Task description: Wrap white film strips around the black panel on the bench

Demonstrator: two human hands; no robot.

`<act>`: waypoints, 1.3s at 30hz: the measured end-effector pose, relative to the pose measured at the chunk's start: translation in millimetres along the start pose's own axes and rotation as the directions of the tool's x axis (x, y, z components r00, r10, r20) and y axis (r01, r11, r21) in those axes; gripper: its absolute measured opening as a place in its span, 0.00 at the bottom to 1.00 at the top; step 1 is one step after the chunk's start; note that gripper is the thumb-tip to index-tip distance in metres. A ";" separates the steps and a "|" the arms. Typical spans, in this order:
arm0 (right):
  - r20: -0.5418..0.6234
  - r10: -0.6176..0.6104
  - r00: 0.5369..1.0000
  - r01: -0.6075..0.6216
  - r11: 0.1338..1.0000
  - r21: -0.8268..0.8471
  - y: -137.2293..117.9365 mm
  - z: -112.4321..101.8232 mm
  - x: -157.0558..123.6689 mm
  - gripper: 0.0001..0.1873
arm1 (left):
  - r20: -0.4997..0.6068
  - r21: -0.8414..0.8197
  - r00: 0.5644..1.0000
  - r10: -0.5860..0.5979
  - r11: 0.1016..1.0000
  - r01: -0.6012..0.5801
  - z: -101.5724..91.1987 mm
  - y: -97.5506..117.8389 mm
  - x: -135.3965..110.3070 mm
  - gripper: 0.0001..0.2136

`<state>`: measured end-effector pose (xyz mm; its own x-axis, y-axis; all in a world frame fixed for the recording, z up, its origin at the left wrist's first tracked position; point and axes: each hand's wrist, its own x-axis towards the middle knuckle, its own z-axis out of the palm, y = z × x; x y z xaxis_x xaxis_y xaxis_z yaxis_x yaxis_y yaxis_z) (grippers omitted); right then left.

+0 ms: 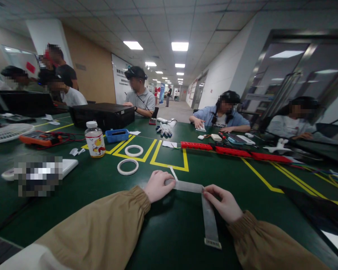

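Note:
My left hand (157,186) is closed round one end of a grey flat ribbon cable (208,217) just above the green table (101,187). My right hand (224,204) pinches the same cable at its bend. From there the cable hangs down to a pale connector end near the table's front. A thin white strip sticks up beside my left fingers. Both arms wear tan sleeves.
Two white tape rolls (127,167) lie ahead left inside yellow floor-style markings. A drink bottle (95,140), a blue tray (117,135), a black case (103,114), a multimeter (39,138) and red strips (236,151) are further back. Several other people sit around the table.

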<state>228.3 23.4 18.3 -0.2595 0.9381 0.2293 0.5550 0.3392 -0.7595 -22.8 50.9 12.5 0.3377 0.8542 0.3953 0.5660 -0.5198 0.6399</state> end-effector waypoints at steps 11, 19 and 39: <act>0.135 -0.019 0.991 0.013 0.999 0.039 -1.0 4.1 -1.7 0.14 | 0.041 -0.308 0.996 -0.083 0.947 0.091 7.4 -9.0 0.5 0.09; 0.155 -0.068 0.986 0.067 0.998 0.017 4.6 4.6 -2.4 0.12 | 0.118 -0.523 0.980 -0.159 0.829 0.198 11.6 -16.6 4.1 0.17; 0.134 -0.160 0.978 0.175 0.978 -0.110 9.2 4.2 -1.9 0.11 | 0.174 -0.695 0.971 -0.161 0.678 0.237 15.1 -21.1 5.9 0.27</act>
<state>230.6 24.5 8.3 -0.4483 0.8538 0.2646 0.5846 0.5040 -0.6358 -21.4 67.0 -8.6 0.3676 0.9151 0.1660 -0.0588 -0.1552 0.9861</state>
